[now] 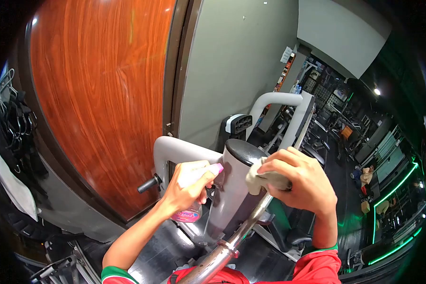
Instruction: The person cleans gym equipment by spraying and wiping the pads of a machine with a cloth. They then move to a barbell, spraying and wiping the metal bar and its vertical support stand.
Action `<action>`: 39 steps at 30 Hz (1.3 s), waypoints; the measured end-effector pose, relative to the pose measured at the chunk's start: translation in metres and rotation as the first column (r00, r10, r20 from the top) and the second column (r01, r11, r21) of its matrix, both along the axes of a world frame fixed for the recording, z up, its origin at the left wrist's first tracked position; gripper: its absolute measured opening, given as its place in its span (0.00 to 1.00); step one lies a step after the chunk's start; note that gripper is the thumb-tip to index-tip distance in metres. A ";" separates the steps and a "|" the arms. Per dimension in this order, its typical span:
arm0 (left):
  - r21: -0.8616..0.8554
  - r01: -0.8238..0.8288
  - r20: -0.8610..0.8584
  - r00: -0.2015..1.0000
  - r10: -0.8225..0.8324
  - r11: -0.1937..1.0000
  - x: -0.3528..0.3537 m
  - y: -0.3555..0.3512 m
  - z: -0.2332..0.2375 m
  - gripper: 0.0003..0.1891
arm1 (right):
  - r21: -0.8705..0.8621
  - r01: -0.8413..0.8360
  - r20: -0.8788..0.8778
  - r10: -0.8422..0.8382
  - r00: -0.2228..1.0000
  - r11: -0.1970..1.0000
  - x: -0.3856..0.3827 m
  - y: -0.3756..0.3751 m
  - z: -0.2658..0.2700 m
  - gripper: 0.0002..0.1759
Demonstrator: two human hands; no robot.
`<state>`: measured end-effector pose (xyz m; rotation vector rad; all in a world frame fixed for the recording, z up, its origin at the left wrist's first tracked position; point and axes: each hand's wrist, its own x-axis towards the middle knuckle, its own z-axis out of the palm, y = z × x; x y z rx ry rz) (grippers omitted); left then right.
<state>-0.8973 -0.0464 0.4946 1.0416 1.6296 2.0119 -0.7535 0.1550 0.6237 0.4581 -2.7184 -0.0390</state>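
Note:
My left hand (187, 187) is closed around a spray bottle (188, 215) with a pink label low on its body and a pink nozzle tip. The nozzle points toward the grey machine post (222, 203), which has a black rounded cap (245, 151). My right hand (300, 177) grips a light beige cloth (258, 177), bunched under the fingers beside the post's top. Just below that cloth, a worn metal bar (241, 232) runs down toward my body.
A wood-grain door (99, 94) stands at the left beside a grey wall (236, 61). Black straps and hooks (19, 118) hang at the far left. The machine's curved grey frame (279, 99) rises ahead. Farther right, people (364, 175) and gym equipment appear near green light strips (395, 187).

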 end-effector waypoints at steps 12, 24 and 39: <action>0.005 -0.138 0.132 0.982 0.136 0.990 -0.015 -0.036 -0.008 0.18 | 0.717 -0.052 0.016 0.058 0.998 0.695 -0.075 -0.054 -0.104 0.07; -0.010 -0.190 0.165 0.968 0.189 0.982 -0.028 -0.051 -0.024 0.19 | 0.741 0.003 -0.122 0.131 0.984 0.672 -0.107 -0.056 -0.111 0.09; -0.058 -0.202 0.172 0.963 0.209 0.978 -0.045 -0.072 -0.054 0.18 | 0.657 0.031 0.010 -0.050 0.999 0.753 -0.116 -0.077 -0.119 0.08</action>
